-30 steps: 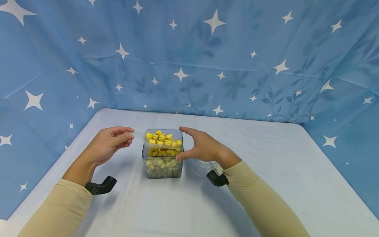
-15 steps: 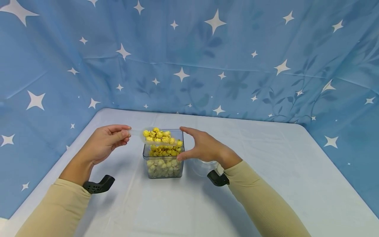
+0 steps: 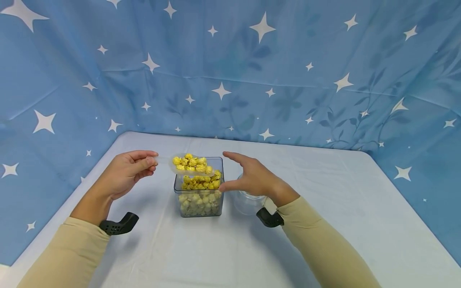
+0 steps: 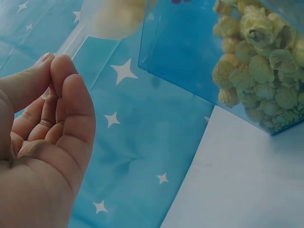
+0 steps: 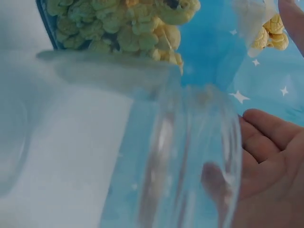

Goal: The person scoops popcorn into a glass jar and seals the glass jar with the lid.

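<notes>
My left hand (image 3: 131, 172) pinches the thin handle of a translucent scoop (image 3: 192, 173) between thumb and index finger. Yellow popcorn (image 3: 191, 163) is heaped in the scoop, which hovers over the back left of a clear square container (image 3: 199, 209). That container holds more popcorn, also seen in the left wrist view beyond the scoop (image 4: 114, 21). At the container's right side, my right hand (image 3: 257, 178) is held with thumb and fingers spread, the thumb tip overlapping the rim. A clear jar (image 3: 248, 205) stands below the right hand, partly hidden by it.
A white-covered table (image 3: 201, 252) carries the container and jar. A blue curtain with white stars (image 3: 230, 72) hangs behind and along both sides. Black wrist cameras (image 3: 120, 225) sit on both forearms. The jar fills much of the right wrist view.
The scoop of popcorn has risen out of the container's heap and shifted slightly left with my left hand. My right hand has drawn back a little to the right from the rim.
</notes>
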{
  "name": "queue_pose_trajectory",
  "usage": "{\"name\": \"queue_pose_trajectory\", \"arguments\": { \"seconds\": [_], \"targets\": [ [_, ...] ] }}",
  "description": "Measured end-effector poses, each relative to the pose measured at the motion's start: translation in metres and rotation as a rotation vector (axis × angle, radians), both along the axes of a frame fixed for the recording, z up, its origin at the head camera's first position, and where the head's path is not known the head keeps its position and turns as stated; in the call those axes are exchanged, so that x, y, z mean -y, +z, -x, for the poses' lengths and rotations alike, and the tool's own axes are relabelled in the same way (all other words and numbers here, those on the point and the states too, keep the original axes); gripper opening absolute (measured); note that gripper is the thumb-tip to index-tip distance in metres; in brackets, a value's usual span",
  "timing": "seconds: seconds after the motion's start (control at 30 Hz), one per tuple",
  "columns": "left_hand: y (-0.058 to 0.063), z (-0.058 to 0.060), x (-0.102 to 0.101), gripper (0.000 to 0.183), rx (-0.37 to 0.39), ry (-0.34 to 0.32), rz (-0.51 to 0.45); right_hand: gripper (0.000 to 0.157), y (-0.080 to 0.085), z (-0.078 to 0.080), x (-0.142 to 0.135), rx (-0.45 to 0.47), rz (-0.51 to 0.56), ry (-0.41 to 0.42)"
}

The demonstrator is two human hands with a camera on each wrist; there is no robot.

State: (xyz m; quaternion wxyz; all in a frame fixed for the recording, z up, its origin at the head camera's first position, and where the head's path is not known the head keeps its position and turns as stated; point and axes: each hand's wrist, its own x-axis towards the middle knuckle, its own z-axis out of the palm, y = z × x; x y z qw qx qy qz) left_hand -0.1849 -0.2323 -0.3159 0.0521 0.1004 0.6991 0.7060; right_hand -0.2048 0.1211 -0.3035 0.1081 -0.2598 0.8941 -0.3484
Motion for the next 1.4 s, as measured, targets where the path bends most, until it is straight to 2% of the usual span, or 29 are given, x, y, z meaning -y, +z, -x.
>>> {"name": "queue_pose_trajectory", "arguments": {
  "seconds": [0.27, 0.53, 0.8, 1.03, 1.17, 1.4],
  "targets": [
    [0.000, 0.000, -0.006, 0.013, -0.029, -0.035, -0.069, 0.082, 0.006, -0.012, -0.021, -0.057, 0.108, -0.060],
    [0.008, 0.002, -0.017, 0.019, -0.024, -0.044, -0.046, 0.077, -0.004, -0.019, -0.048, -0.093, 0.137, -0.117],
    [0.012, 0.005, -0.030, 0.016, -0.036, -0.086, -0.064, 0.089, -0.026, -0.023, -0.062, -0.016, 0.136, -0.188],
    [0.016, 0.009, -0.043, 0.014, -0.032, -0.096, -0.047, 0.094, -0.045, -0.025, -0.062, 0.090, 0.157, -0.228],
    [0.017, 0.012, -0.050, 0.016, -0.025, -0.107, -0.019, 0.096, -0.048, -0.025, -0.061, 0.097, 0.160, -0.251],
    [0.020, 0.017, -0.060, 0.035, -0.034, -0.114, 0.088, 0.096, -0.049, -0.023, -0.060, 0.117, 0.155, -0.270]
  ]
}}
